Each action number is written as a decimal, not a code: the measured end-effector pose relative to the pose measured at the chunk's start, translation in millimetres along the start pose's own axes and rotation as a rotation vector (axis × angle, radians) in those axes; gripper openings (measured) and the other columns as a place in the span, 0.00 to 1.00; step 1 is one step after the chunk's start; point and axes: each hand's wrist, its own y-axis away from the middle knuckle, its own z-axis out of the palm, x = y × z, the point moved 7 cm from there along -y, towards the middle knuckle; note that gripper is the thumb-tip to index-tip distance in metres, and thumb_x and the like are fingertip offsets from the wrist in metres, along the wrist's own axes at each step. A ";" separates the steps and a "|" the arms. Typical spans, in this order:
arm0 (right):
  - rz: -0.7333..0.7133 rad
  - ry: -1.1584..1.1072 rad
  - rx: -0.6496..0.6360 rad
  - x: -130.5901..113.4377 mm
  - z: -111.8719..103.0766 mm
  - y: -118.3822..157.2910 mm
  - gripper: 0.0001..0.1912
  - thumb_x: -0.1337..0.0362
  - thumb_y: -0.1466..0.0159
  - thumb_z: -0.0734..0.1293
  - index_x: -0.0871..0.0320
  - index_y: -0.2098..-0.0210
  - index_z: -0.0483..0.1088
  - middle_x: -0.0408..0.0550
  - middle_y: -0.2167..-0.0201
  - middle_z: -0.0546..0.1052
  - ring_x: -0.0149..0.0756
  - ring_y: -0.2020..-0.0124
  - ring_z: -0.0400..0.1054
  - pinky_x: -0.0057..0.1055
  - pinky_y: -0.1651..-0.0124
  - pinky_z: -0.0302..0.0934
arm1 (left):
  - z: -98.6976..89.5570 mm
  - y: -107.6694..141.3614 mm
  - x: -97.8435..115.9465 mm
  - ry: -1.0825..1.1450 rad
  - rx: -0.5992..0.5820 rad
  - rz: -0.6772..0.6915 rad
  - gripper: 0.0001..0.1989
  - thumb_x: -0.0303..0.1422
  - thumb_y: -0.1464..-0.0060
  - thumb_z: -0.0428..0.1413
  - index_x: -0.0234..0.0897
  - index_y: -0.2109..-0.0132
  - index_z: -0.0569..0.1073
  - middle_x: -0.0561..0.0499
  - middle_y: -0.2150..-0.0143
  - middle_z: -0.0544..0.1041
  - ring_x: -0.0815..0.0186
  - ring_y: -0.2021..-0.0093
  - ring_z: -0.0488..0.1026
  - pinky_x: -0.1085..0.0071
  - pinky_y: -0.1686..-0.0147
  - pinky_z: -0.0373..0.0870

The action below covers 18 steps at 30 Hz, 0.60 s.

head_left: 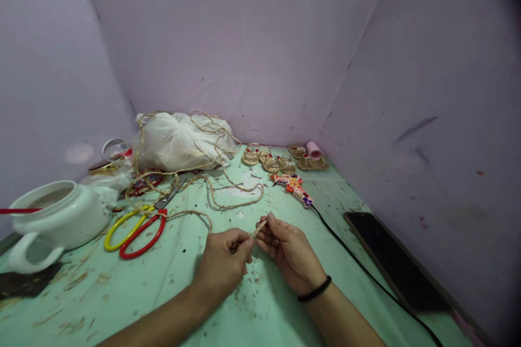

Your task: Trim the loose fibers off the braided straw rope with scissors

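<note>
Near the front middle of the green table, my left hand [225,260] is closed on a braided straw cord [259,229], pinching it between thumb and fingers. My right hand [288,252], with a black band on its wrist, pinches the short end of the same cord. Both hands are close together, with a small piece of cord showing between the fingertips. More of the cord runs from behind my left hand towards the scissors [142,234], which have one yellow and one red handle, and loops across the table.
A white teapot [77,219] stands at the left. A white plastic bag [175,143] lies at the back, with small woven sandals [271,162] and a pink spool [313,150] farther right. A patterned glue gun [295,187], its black cable and a dark phone [394,257] lie at the right.
</note>
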 end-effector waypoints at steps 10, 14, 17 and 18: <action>0.081 -0.028 -0.100 0.8 8.4 8.5 0.08 0.66 0.49 0.68 0.64 0.79 0.66 0.41 0.87 0.70 0.23 0.86 0.63 0.19 0.80 0.60 | 7.0 0.0 2.9 -0.154 -0.198 0.073 0.10 0.33 0.54 0.48 0.36 0.80 0.62 0.57 0.88 0.64 0.74 0.88 0.58 0.78 0.86 0.52; 0.186 -0.027 -0.107 7.6 9.4 10.2 0.07 0.68 0.46 0.66 0.63 0.79 0.66 0.40 0.89 0.68 0.23 0.88 0.61 0.19 0.82 0.58 | 9.6 1.9 4.9 -0.113 -0.257 0.053 0.09 0.32 0.56 0.48 0.36 0.81 0.62 0.58 0.89 0.62 0.75 0.88 0.56 0.78 0.87 0.50; 0.199 -0.045 -0.115 6.1 9.2 8.4 0.05 0.69 0.44 0.64 0.64 0.75 0.68 0.41 0.87 0.69 0.24 0.86 0.63 0.19 0.81 0.59 | 8.8 -1.1 4.8 -0.050 -0.254 0.066 0.11 0.35 0.56 0.49 0.35 0.81 0.63 0.58 0.89 0.61 0.76 0.89 0.54 0.79 0.87 0.49; 0.178 -0.048 -0.126 3.7 9.6 7.7 0.05 0.68 0.44 0.64 0.64 0.73 0.68 0.42 0.86 0.70 0.24 0.85 0.65 0.20 0.79 0.61 | 7.4 -3.0 3.4 -0.025 -0.238 0.059 0.11 0.36 0.56 0.50 0.35 0.81 0.63 0.58 0.90 0.61 0.76 0.89 0.54 0.79 0.88 0.49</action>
